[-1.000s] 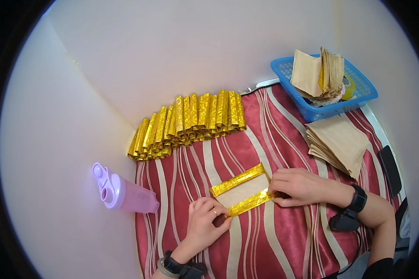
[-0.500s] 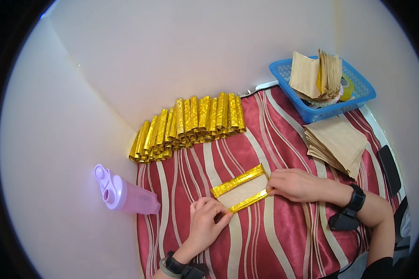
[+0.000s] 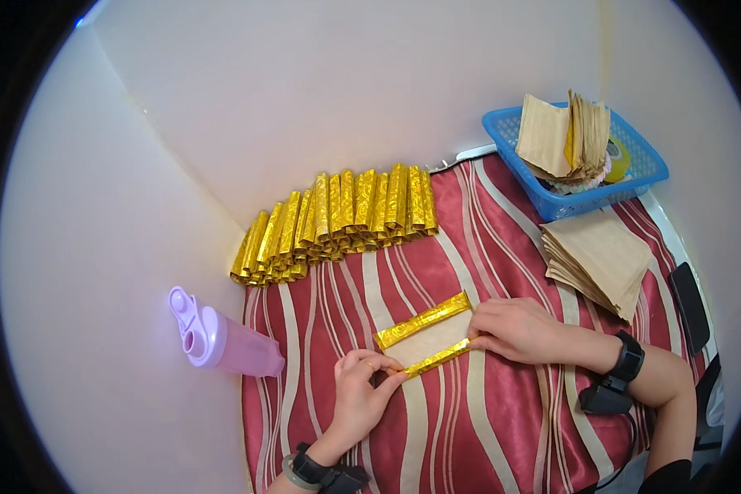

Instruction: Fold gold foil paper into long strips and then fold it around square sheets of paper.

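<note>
Gold-edged paper sheet (image 3: pixel 436 337), qty 1, mid-worktop (image 3: pixel 506 412). Left hand (image 3: pixel 361 397) pinches left end of its near gold strip (image 3: pixel 439 358); right hand (image 3: pixel 514 329) pinches right end. Step looks like folding that strip; next move probably calls for even creasing. Others: 1 blue basket (image 3: pixel 589 200), far-right corner; 1 purple bottle (image 3: pixel 247 346), left edge; gold tubes (image 3: pixel 322 206), far-left edge, too overlapped to count.

No readable writing, numbers or signs on anything here tbh; the yellow round thing (image 3: pixel 619 156) in the blue basket (image 3: pixel 570 202) looks too small to tell.
</note>
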